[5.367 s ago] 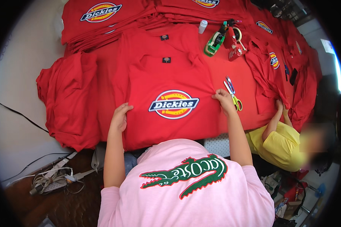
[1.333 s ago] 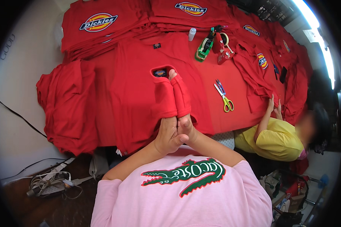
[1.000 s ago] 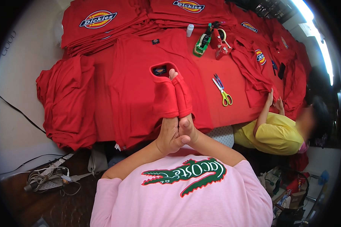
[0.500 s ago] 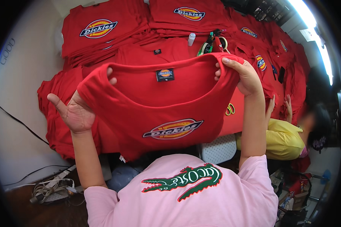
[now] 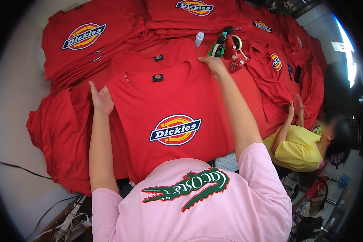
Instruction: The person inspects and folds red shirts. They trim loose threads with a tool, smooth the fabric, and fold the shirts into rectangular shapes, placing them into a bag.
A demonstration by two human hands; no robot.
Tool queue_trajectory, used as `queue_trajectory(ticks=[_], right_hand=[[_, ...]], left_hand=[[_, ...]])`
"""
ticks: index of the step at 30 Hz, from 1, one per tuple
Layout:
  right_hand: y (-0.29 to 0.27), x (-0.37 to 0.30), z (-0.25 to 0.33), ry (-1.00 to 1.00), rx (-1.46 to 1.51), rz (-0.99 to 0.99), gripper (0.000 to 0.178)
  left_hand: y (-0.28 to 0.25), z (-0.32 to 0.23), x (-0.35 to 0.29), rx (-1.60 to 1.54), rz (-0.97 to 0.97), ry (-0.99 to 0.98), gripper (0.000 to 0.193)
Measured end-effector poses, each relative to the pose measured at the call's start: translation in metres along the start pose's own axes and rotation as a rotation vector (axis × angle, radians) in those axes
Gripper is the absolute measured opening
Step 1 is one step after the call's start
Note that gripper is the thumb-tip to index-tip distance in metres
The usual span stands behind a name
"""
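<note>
A red T-shirt (image 5: 169, 103) with an oval chest print lies spread out on the table in front of me, its neckline pointing away. My left hand (image 5: 103, 101) holds its left shoulder from beneath; the thumb stands apart, and a fingertip shows at the neck opening. At the right shoulder, my right hand (image 5: 213, 66) grips the cloth, with most of its fingers hidden. Just beyond this neckline shows another red shirt (image 5: 135, 60) with a dark neck label.
Folded red shirts (image 5: 121, 24) are stacked at the back, and a loose red pile (image 5: 62, 133) hangs at the left. A white bottle (image 5: 199, 39) and a green tape dispenser (image 5: 218, 48) stand beyond my right hand. A co-worker in yellow (image 5: 296, 147) handles red cloth at the right.
The T-shirt has come down from the air onto the table and now lies flat. Both hands have gone down with it, the right one reaching farther forward.
</note>
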State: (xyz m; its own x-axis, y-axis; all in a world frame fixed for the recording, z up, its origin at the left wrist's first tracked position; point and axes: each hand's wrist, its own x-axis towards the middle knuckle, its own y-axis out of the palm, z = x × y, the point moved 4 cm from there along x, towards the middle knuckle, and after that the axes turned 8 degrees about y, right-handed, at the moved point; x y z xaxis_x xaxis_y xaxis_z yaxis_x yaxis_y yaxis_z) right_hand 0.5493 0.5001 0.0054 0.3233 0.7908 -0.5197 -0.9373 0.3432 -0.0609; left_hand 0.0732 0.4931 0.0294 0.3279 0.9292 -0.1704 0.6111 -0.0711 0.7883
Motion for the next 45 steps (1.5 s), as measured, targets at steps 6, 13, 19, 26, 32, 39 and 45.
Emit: queue_trajectory(ticks=[6,13,19,26,32,39,45], right_hand=[[0.01,0.03,-0.058,-0.33,-0.522,-0.329,0.042],[0.012,-0.094,-0.041,-0.9,-0.671,-0.436,0.04],[0.053,-0.171,-0.129,-0.826,-1.138,0.136,0.058],[0.063,-0.109,-0.113,-0.733,-1.229,-0.142,0.071],[0.063,-0.051,-0.082,-0.798,-1.175,-0.248,0.07],[0.07,-0.107,-0.116,-0.715,-1.167,-0.312,0.079],[0.016,-0.2,-0.177,-0.595,-1.281,-0.103,0.083]], left_hand=[[-0.062,0.039,0.033,0.053,-0.204,-0.106,0.109],[-0.015,0.026,-0.026,1.41,-0.517,0.383,0.058],[0.045,0.164,-0.073,2.161,0.385,0.359,0.079],[0.022,0.169,-0.054,2.202,0.345,0.328,0.089],[0.011,0.142,-0.02,2.238,0.364,0.404,0.081],[0.007,0.142,-0.043,2.241,0.295,0.415,0.081],[-0.019,0.133,-0.142,2.284,0.261,0.137,0.087]])
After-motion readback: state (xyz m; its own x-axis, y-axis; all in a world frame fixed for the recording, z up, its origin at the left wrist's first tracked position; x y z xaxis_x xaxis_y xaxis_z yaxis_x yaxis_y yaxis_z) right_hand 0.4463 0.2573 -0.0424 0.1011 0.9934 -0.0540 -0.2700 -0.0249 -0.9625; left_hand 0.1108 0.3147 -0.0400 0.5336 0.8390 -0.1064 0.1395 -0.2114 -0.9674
